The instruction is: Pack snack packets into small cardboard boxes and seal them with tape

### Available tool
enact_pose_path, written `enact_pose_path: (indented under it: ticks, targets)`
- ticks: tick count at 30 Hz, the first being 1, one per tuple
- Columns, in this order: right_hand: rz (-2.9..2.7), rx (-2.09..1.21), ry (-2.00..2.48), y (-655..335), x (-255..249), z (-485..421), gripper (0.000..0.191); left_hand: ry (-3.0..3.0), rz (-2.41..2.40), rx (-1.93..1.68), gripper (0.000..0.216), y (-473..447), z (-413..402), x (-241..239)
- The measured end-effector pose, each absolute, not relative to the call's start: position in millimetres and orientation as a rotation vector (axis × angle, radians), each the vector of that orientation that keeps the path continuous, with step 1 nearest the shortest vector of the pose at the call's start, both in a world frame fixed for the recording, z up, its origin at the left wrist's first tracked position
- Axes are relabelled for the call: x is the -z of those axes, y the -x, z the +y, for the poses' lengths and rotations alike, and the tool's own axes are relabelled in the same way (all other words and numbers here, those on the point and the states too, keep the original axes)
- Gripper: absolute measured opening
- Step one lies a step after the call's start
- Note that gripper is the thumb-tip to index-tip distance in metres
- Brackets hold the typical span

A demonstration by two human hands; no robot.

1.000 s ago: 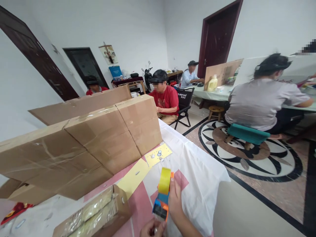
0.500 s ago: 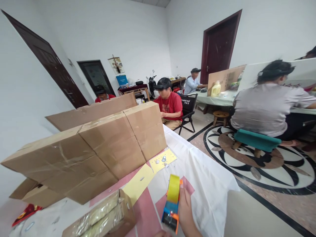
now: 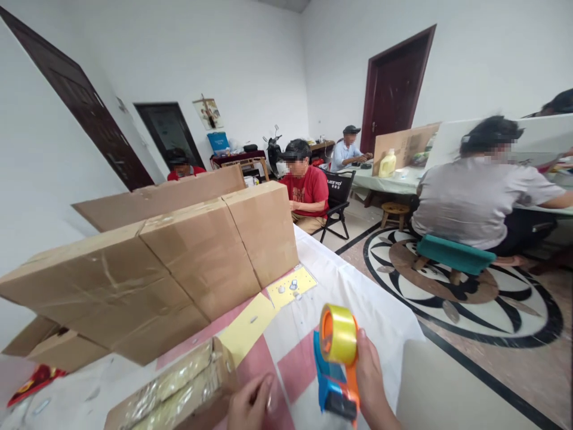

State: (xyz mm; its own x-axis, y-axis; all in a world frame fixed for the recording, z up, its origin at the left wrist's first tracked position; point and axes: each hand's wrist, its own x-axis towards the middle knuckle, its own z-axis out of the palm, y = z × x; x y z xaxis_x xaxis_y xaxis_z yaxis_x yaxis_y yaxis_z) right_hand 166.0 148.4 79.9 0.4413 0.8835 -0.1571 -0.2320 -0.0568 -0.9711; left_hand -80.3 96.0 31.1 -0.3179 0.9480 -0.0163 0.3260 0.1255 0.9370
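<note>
My right hand is closed around a tape dispenser with blue and orange parts and a roll of yellow tape. It is held up over the table's front right part. At the bottom edge my left hand shows its fingers curled and pressed together; whatever is in them, if anything, cannot be made out. Just left of that hand lies a cardboard box with shiny clear tape across its top, partly cut off by the frame.
A wall of stacked cardboard boxes stands along the table's far left side. Yellow sheets with small bits on them lie before it on the white and pink cloth. Several people sit beyond, one in a red shirt.
My right hand has moved right with the tape dispenser, which has turned to show the roll's side. My left hand has risen into view beside the taped box.
</note>
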Motion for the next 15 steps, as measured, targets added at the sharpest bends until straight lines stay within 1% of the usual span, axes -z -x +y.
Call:
enact_pose_path:
  ticks: [4,6,9,15]
  targets:
    - [-0.993,-1.164,1.13,-157.7,-77.3,182.9,0.06,-1.131,1.644,-1.298,0.068,76.8,100.0,-29.6]
    - [-1.082,-1.12,1.134,-153.9,-66.1,203.5,0.06,-1.091,1.644,-1.292,0.071,78.9,97.7,-23.2]
    - [-1.098,-1.011,1.221,-152.8,-42.5,224.0,0.065,-1.078,1.688,-1.363,0.071,85.2,94.1,-12.8]
    - [-1.285,-0.837,1.354,-156.2,2.1,225.5,0.064,-1.113,1.72,-1.418,0.068,90.7,93.0,-14.9]
